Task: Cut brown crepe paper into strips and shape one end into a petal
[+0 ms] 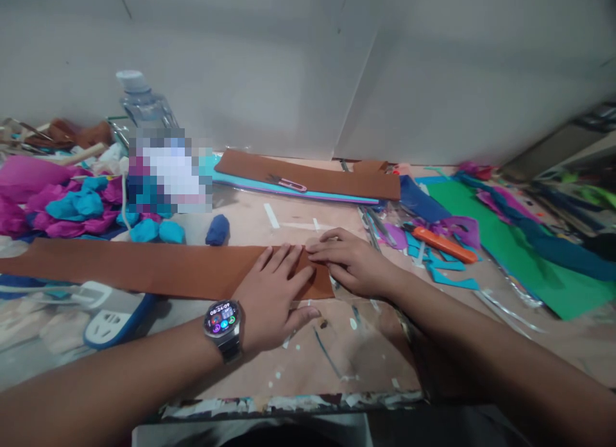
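A long brown strip (158, 264) of felt or crepe paper lies flat on the worktable (289, 376), running out at the left edge of the view. My left hand (274, 293), with a smartwatch on its wrist, rests palm down near the strip's right end, fingers spread and thumb off its front edge. Beside it, my right hand (351, 258) touches the far right corner of the strip with outstretched fingertips. Its fingers hide part of that corner. A dark blue rolled piece (218, 230) sits just behind the strip.
Crumpled pink and blue pieces (77, 203) and a water bottle (144, 107) stand at left, near a power strip (115, 319). Behind lie a folded brown piece (312, 174) and small thread snips (291, 185). An orange utility knife (445, 243) and green sheet (520, 242) are at right.
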The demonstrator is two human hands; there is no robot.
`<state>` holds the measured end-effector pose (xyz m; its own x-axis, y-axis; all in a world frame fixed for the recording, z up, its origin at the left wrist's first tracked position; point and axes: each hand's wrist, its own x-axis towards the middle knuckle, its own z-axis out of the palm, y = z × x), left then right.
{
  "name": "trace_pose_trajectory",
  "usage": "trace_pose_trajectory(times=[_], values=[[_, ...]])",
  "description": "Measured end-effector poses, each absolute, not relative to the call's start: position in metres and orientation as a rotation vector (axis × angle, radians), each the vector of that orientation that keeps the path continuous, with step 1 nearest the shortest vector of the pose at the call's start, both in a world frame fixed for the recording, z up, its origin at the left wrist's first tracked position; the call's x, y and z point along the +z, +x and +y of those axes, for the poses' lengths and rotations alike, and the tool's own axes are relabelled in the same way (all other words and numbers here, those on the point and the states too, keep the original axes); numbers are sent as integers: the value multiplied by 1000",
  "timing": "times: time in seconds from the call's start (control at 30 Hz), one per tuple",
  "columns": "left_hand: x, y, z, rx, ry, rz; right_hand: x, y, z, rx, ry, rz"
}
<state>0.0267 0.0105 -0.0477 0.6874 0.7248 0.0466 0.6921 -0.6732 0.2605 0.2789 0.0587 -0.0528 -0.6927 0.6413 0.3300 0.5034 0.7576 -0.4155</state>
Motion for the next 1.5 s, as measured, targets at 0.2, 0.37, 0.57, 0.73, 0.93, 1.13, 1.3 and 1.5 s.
trace_pose_trajectory(times=[0.2, 0.37, 0.57, 0.73, 0.93, 1.13, 1.3, 1.5], values=[[-47, 26, 10, 205, 2670, 1108, -51, 278, 58, 423, -937, -2481], [-49, 27, 9, 221, 2675, 1101, -48, 277, 56, 428, -938, -2480], [-50, 27, 8, 237, 2677, 1088, -47, 275, 54, 435, -956, -2474], [-47, 28, 9, 213, 2662, 1122, -47, 275, 54, 426, -944, -2504], [-47, 28, 9, 226, 2670, 1127, -47, 275, 54, 383, -900, -2518], [-49, 28, 9, 239, 2685, 1116, -50, 275, 55, 348, -825, -2544], [-50, 27, 8, 244, 2677, 1115, -49, 276, 55, 341, -836, -2540], [-49, 28, 8, 239, 2677, 1116, -49, 274, 54, 360, -897, -2524]])
